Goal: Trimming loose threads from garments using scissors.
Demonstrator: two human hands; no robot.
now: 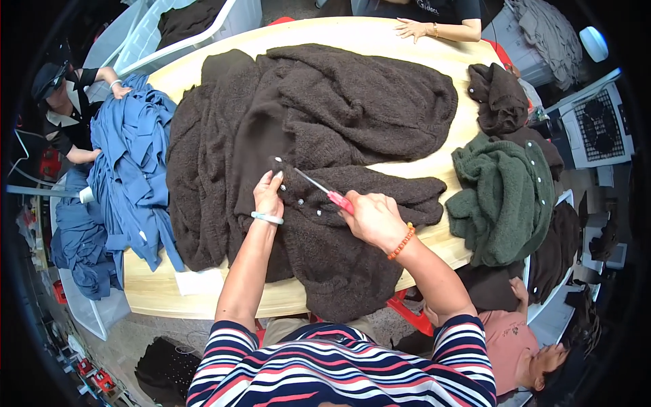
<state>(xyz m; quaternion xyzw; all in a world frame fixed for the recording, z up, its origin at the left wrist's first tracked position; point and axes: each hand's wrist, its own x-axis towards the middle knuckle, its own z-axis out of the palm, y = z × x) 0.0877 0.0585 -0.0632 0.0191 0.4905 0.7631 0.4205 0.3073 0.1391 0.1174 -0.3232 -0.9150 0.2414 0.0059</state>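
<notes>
My left hand (pixel 269 195) pinches the button edge of a dark brown knit cardigan (pixel 352 271), close to its top white button. Several shiny white buttons run down that edge between my hands. In my right hand (pixel 380 220) is a pair of scissors (pixel 339 201) with pinkish-red handles. Their thin metal blades point up and left toward the button edge, just right of my left fingers. My right fingers wrap round the handles, so part of them is hidden. More dark brown knit garments (pixel 359 98) lie heaped beyond my hands.
Blue garments (pixel 132 169) are piled at the left, with a person's hands on them. A green buttoned knit (pixel 505 197) and a bundled brown knit (pixel 498 102) lie at the right. Another person's hand (pixel 413 30) rests on the far table edge. Someone in pink (pixel 505 346) sits at lower right.
</notes>
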